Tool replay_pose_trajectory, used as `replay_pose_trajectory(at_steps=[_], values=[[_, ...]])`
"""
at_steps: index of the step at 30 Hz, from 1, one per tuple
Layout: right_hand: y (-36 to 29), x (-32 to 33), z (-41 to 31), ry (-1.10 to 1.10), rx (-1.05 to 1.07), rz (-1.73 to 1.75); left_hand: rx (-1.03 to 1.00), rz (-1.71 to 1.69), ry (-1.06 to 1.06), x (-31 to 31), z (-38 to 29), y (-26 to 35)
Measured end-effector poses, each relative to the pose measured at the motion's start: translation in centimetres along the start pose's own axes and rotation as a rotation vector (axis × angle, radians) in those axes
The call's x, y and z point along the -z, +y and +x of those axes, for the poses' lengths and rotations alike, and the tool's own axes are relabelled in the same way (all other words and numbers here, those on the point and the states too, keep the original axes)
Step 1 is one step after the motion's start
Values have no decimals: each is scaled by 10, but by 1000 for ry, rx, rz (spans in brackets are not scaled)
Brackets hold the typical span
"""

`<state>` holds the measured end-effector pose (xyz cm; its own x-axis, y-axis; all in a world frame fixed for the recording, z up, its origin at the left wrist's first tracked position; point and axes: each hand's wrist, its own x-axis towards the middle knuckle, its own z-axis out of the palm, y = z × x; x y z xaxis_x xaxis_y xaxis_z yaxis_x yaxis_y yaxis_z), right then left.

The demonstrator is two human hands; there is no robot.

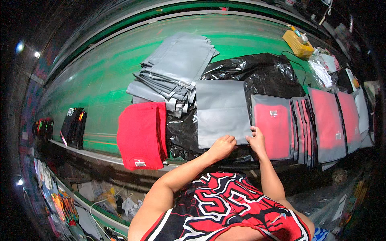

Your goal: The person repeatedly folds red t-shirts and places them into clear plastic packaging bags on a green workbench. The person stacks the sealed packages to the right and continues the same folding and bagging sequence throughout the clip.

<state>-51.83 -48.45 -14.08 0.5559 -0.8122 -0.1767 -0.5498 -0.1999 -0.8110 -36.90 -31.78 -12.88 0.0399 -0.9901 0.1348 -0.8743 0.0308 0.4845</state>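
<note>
A flat grey plastic bag (222, 111) lies before me on a black plastic sheet (256, 69). My left hand (224, 147) rests at the bag's lower edge with curled fingers; whether it pinches the edge is unclear. My right hand (256, 139) has its thumb and finger at the bag's lower right corner, the fingers apart. To the left lies a stack of folded red garments (141, 132) with a neck label. Behind is a fanned pile of grey plastic bags (181, 60). Right of my right hand, a frosted bag with a red garment (272, 132) leads a row of similar packed bags (327, 126).
Folded black garments (72, 128) lie on the green table (102, 99) at the left, with more at its far end. A yellow box (298, 43) with tape on it and clear plastic packets (324, 67) are at the back right. A lower shelf (90, 208) holds mixed items.
</note>
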Motion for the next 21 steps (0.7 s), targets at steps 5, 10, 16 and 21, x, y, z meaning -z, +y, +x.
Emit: replay_pose_trajectory(at_steps=[5, 10, 16, 21], values=[[-29, 15, -40, 61, 78, -708, 269, 53, 74, 75, -34, -31], [-64, 3, -42, 6, 163, -645, 507, 481, 289, 177, -81, -119], [-98, -58, -61, -165, 375, -503, 674, 506, 252, 247, -139, -189], [-136, -121, -98, -374, 494, -145, 606, 555, 58, 273, -152, -186]])
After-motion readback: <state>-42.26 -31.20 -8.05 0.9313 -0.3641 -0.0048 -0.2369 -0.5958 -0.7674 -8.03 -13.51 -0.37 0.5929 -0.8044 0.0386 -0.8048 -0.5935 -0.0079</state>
